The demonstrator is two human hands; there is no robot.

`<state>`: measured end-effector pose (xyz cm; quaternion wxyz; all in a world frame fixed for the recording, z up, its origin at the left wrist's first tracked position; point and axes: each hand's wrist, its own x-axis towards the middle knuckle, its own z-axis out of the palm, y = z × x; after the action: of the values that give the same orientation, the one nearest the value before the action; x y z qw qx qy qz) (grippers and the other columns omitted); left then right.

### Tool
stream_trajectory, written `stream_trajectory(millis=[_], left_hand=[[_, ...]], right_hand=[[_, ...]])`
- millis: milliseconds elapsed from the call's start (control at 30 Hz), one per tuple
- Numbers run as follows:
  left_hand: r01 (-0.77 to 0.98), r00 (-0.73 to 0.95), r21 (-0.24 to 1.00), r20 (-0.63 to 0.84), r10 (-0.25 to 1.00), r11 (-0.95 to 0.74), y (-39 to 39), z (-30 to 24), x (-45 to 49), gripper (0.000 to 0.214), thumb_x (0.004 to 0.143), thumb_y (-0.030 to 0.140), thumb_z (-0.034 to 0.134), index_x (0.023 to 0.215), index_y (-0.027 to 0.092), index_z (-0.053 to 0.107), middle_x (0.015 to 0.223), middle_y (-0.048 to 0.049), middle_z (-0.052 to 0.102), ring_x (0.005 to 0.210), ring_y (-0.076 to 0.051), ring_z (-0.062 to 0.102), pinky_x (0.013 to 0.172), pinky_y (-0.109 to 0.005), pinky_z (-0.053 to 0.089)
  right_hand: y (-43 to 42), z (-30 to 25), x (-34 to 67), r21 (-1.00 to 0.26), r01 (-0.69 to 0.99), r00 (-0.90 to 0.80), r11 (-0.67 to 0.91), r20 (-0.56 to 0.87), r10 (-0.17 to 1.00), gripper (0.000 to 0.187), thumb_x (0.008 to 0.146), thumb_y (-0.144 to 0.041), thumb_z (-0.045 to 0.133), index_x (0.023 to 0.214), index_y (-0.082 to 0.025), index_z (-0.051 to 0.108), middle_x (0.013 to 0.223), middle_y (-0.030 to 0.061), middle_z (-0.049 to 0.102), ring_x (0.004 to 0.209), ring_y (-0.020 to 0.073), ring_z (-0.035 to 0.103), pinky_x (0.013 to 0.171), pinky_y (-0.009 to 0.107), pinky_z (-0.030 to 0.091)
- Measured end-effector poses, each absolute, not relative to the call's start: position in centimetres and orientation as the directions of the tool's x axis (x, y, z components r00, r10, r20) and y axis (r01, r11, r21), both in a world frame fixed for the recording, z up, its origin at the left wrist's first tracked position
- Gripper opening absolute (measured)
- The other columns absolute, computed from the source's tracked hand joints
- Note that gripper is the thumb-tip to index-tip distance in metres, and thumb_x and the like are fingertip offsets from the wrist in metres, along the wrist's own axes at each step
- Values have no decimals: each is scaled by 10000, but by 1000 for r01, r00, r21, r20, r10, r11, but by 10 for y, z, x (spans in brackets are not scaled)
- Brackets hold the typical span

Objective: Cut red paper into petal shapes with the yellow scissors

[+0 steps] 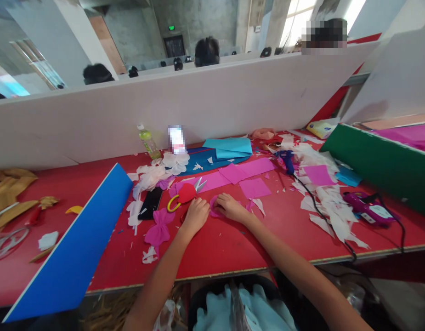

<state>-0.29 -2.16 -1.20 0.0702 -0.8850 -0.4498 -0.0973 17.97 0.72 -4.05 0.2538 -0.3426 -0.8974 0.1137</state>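
A small piece of pink crepe paper lies low over the red tabletop between my two hands. My left hand is closed at its left edge, with the fingertips partly hidden. From the other side, the curled fingers of my right hand pinch the same piece. Scissors with a yellow handle lie just beyond my left hand, blades pointing away, beside a rounded red piece. A pink crepe bow shape rests left of my left forearm. Pink crepe strips stretch across behind my hands.
A blue divider board stands at left, a green one at right. White scraps surround a blue glue gun and a purple corded device. A black phone and a drink bottle are farther back.
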Motion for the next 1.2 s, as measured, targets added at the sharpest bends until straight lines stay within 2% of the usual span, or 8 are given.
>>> stream_trajectory(millis=[267,700,1200], left_hand=[[804,586,-43,224,779,-593,-18,-11,-5,114,853,220,455,803,178,549,817,-44,575,844,-190,475,756,-341,334],[802,595,-109,231,770,-587,-18,-10,-5,147,872,224,412,825,172,540,831,-53,579,864,-195,473,800,-347,319],[812,582,-118,217,784,-571,-16,-9,-9,165,877,225,399,825,167,544,837,-59,575,859,-195,473,802,-346,312]], right_hand=[[10,-44,178,-373,563,-628,737,386,675,52,825,-147,512,824,-161,562,824,50,567,820,163,477,773,299,365],[10,-42,182,-265,621,-644,737,364,673,102,853,-164,480,817,-140,571,800,60,567,790,170,481,771,299,366],[7,-32,190,-259,666,-623,700,323,712,114,845,-135,464,821,-134,575,805,58,550,782,168,470,739,282,348]])
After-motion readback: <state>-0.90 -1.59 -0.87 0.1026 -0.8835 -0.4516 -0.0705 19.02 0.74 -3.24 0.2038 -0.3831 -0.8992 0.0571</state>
